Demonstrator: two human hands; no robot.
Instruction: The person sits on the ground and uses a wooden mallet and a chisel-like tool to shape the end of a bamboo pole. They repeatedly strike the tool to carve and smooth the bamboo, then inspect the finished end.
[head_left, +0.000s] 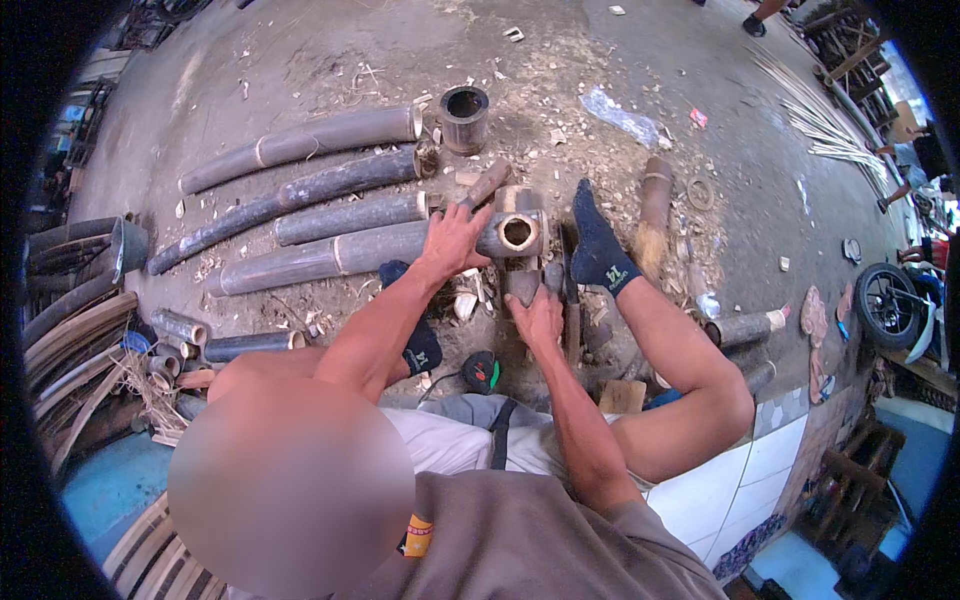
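Your left hand (452,240) lies spread, palm down, over the near end of a long grey-brown bamboo pole (330,258), pressing it just beside its hollow cut mouth (518,232). Your right hand (537,318), at six o'clock from that mouth, is closed around the handle of a dark chopping blade (524,287) that points up toward the pole's end. At three o'clock from the mouth, your foot in a dark blue sock (598,250) is planted on the concrete floor (300,60). Three more grey bamboo poles (330,185) lie side by side at ten o'clock, and a short black bamboo ring (464,118) stands at twelve o'clock. Pale wood chips (690,235) litter the ground around your foot.
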